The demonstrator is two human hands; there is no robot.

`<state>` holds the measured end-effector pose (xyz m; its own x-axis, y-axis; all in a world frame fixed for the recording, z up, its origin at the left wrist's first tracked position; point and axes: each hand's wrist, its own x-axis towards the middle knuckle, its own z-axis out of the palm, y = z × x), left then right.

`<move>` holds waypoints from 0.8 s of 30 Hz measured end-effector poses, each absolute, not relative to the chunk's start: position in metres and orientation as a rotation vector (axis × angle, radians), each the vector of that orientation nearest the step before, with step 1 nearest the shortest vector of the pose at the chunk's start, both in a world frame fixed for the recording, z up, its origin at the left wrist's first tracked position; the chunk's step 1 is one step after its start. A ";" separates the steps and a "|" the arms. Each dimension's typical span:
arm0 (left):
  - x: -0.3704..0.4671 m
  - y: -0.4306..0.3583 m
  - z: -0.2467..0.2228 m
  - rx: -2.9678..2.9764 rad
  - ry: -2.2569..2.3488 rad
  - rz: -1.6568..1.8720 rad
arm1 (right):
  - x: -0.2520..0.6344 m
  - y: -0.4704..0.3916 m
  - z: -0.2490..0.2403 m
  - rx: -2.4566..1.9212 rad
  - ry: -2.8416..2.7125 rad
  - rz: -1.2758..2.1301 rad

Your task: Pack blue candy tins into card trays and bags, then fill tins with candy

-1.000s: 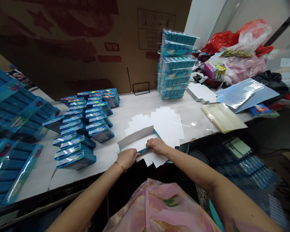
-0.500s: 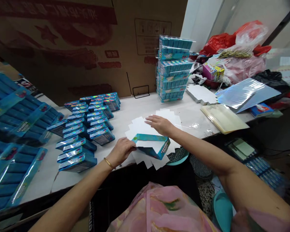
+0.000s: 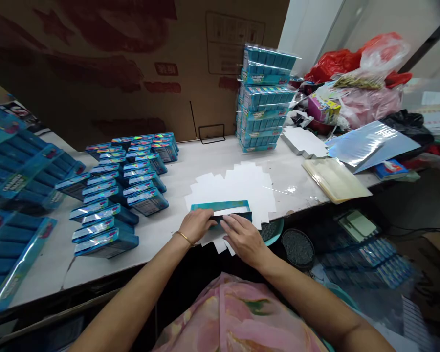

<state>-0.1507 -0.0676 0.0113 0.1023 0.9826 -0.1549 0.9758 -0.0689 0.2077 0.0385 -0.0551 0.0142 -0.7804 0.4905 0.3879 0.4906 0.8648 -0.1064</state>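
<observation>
A teal cardboard display tray [image 3: 220, 205] with a white inside lies partly folded in front of me, its long back wall upright. My left hand [image 3: 195, 226] is closed on the tray's left end, thumb and fingers pinching the front edge. My right hand [image 3: 244, 240] grips the front wall's right part, fingers close together over the dark edge, and hides some of it. Beneath the tray, white die-cut card blanks [image 3: 238, 183] lie spread in a loose overlapping pile on the white table [image 3: 201, 159].
Rows of small blue boxes [image 3: 146, 199] stand at the left, with wrapped blue packs [image 3: 18, 183] beyond. A stack of wrapped packs [image 3: 264, 115] rises behind, beside a large carton [image 3: 121, 73]. Cream sheets [image 3: 335, 180] and silvery sheets [image 3: 370, 144] lie right. A bowl of dark pieces [image 3: 297, 247] is below.
My right hand has come down from the card pile to the tray's front wall. The tray has turned square to me, and my left hand has moved right along with it.
</observation>
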 end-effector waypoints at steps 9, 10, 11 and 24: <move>-0.160 -0.062 -0.017 2.151 1.912 0.337 | 0.034 -0.025 -0.030 -0.863 -2.729 0.008; -0.163 -0.059 -0.018 2.155 1.874 0.319 | 0.034 -0.022 -0.027 -0.857 -2.753 0.024; -0.165 -0.057 -0.018 2.164 1.836 0.309 | 0.034 -0.019 -0.024 -0.856 -2.781 0.039; -0.164 -0.067 -0.003 1.819 1.546 0.210 | 0.031 -0.004 -0.003 -0.911 -2.968 0.602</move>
